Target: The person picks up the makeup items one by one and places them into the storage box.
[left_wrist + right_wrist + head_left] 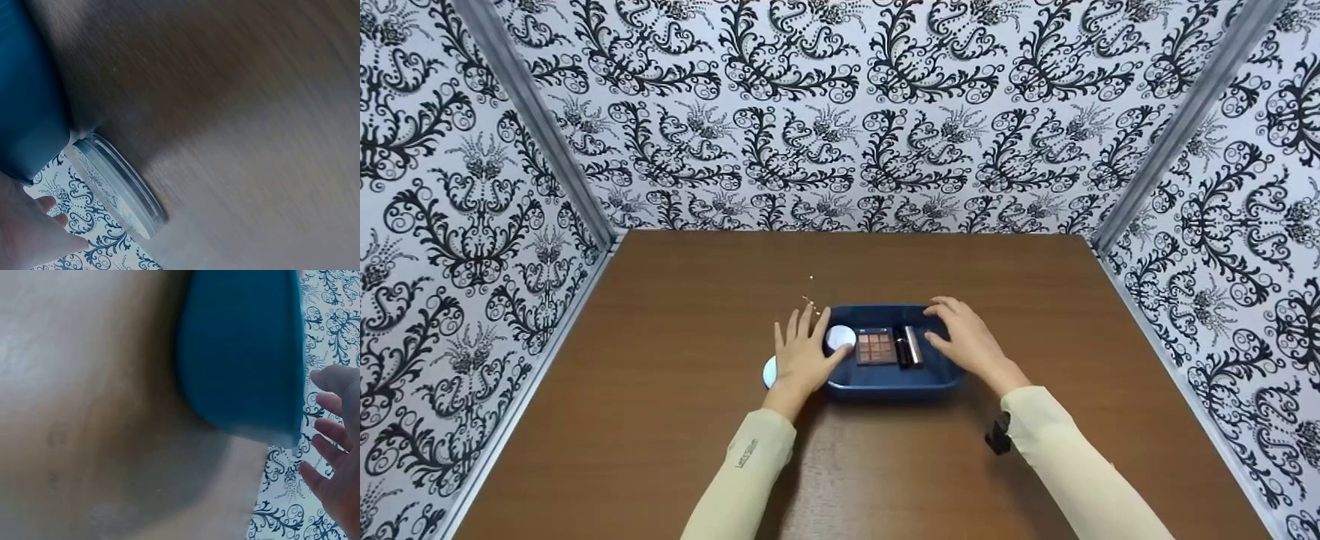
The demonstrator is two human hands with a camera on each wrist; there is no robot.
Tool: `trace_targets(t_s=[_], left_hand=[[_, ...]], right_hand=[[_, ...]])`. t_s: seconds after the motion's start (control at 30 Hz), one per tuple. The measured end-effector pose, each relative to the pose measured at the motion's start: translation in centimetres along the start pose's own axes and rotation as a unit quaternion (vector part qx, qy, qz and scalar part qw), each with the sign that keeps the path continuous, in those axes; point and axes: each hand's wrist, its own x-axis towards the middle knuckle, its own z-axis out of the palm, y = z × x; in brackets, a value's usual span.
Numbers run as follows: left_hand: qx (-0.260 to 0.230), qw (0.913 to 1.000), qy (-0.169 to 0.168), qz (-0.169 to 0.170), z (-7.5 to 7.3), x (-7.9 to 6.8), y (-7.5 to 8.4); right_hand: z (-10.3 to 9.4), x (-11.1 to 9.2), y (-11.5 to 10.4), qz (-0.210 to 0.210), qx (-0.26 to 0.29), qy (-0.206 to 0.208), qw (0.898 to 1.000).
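Observation:
A blue plastic bin (896, 390) stands between the two hands. Inside it lie a white round compact (841, 337), an eyeshadow palette (876, 348) with brown pans, a black tube (901, 349) and a pale shiny tube (914, 346). Fingers spread, the left hand (802, 358) is over the bin's left end, its thumb near the white compact. At the right end, the right hand (971, 343) has loosely bent fingers by the rim, with nothing in its grasp. A round mirror-like disc (121, 185) with a clear edge sits on the table, partly hidden by the left hand in the head view.
A thin beaded strand (808, 300) lies on the brown wooden table (697, 300) just beyond the left fingertips. Patterned black-and-white panels (840, 150) wall the table at the back and sides. A small black device (998, 435) hangs at the right wrist.

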Motion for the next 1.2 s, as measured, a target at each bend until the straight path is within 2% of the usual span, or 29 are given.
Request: trace_targets(t_s=[0.17,0.57,0.87,1.03,1.2], left_hand=[[-0.002,1.0000,-0.004,0.000,0.0,0.0,0.2],[-0.004,1.0000,-0.009,0.001,0.2,0.2,0.2],[-0.006,1.0000,-0.006,-0.002,-0.1,-0.1,0.0],[-0.008,0.9999,-0.013,-0.004,-0.4,-0.1,0.0],[-0.048,0.9983,-0.032,-0.008,-0.7,-0.1,-0.1]], right_hand=[[0.7,-0.8,0.5,0.025,-0.009,-0.014,1.000],[2.1,-1.7,0.5,0.029,0.010,-0.026,0.999],[2.7,-1.7,0.1,0.042,-0.050,-0.046,0.997],[2.7,-1.7,-0.3,0.051,-0.064,-0.060,0.995],[2.8,-1.9,-0.4,0.053,-0.072,-0.064,0.994]])
